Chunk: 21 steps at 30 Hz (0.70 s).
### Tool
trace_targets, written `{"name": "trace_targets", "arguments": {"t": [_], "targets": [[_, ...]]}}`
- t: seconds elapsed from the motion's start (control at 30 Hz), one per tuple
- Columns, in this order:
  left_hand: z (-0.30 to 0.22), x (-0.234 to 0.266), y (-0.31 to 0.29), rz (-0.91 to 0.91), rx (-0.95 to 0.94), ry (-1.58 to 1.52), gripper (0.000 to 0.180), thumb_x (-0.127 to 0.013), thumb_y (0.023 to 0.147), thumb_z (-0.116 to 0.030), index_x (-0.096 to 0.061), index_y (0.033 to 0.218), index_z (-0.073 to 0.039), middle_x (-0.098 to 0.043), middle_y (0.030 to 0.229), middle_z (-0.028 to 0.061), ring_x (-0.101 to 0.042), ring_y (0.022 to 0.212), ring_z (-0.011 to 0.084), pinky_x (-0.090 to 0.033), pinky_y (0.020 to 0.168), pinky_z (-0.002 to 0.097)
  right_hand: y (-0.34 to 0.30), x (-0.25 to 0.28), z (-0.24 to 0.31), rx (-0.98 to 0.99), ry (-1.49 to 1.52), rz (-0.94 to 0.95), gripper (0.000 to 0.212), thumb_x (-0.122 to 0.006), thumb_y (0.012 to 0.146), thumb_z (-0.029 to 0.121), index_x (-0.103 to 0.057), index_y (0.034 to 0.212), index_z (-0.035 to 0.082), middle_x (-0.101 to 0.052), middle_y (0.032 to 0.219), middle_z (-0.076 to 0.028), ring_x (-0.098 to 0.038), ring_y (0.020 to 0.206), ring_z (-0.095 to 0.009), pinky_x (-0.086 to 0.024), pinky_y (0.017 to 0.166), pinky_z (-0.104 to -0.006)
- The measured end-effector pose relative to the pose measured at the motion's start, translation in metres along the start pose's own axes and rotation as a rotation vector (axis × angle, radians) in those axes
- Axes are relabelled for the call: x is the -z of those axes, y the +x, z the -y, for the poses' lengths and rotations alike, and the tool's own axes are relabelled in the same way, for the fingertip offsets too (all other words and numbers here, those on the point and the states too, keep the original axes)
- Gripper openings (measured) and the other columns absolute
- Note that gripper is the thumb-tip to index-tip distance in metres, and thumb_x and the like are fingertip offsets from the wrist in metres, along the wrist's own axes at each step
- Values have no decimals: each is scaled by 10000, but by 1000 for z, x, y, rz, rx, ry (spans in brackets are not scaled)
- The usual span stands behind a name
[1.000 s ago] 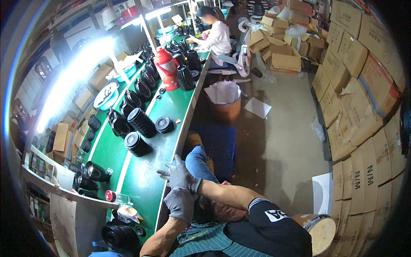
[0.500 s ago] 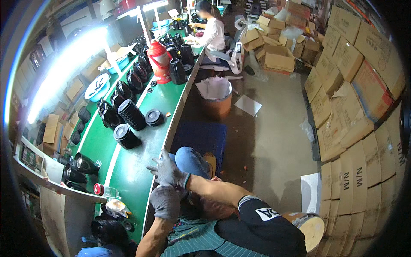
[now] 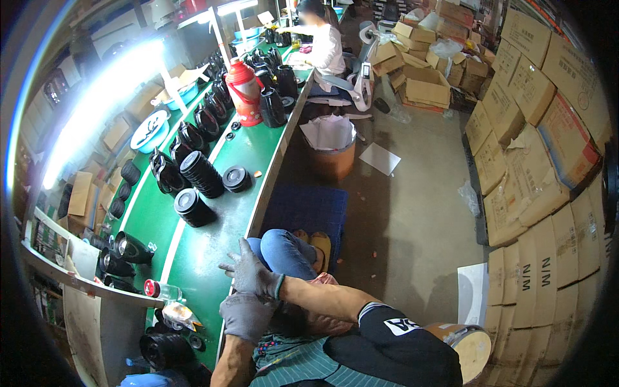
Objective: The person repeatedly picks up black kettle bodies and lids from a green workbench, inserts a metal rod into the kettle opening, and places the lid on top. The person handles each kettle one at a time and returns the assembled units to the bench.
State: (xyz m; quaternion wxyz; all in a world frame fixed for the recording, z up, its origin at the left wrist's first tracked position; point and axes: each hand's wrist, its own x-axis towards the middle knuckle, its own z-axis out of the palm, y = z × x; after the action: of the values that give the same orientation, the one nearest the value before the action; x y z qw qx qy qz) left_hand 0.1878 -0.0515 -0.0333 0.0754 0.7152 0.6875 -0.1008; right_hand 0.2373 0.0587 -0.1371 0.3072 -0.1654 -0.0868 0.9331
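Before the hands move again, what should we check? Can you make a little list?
1. Left hand free: ok, gloved, holds nothing, at the bench edge.
2. Right hand free: ok, fingers spread, empty.
3. Gloves on both: ok.
4. Nearest black stack within reach: cannot tell, it lies apart from both hands.
5. Bottle out of the way: ok, lying to the left of the hands.
6. Other person far off: ok, at the far end.

Two gloved hands (image 3: 248,297) — perhaps three lid stacks (image 3: 201,173).
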Motion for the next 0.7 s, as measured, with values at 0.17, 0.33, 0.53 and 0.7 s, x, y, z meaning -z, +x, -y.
{"name": "trace_targets", "arguments": {"t": [0.17,0.33,0.53,0.7], "targets": [[4,-18,5,-77,82,20,582,-739,829,-682,-822,864,-107,-783,831,174,-781,791,361,-597,717,481,0,-11,-4,70,-58,-78,1073,-249,973,887,-41,1756,183,-130,1797,-233,-83,1664,-408,-40,1297,-643],[6,-24,4,-93,125,96,511,-777,847,-602,-794,828,-92,-768,796,149,-770,751,311,-586,653,458,3,0,2,43,187,34,882,-340,1081,731,-184,1741,168,-291,1760,-185,-232,1646,-307,-209,1303,-580],[19,-14,-3,-52,195,45,651,-725,895,-696,-775,834,-51,-755,780,178,-771,778,362,-590,707,491,-56,43,12,584,-91,50,775,-487,1102,608,-327,1693,132,-374,1719,-150,-372,1576,-289,-276,1287,-523],[23,-26,7,-94,105,6,692,-707,909,-698,-757,798,-16,-726,735,216,-753,723,393,-581,673,505,-19,84,13,253,-244,-202,675,-572,1099,510,-422,1598,82,-538,1532,-192,-538,1446,-299,-504,1107,-445]]}}
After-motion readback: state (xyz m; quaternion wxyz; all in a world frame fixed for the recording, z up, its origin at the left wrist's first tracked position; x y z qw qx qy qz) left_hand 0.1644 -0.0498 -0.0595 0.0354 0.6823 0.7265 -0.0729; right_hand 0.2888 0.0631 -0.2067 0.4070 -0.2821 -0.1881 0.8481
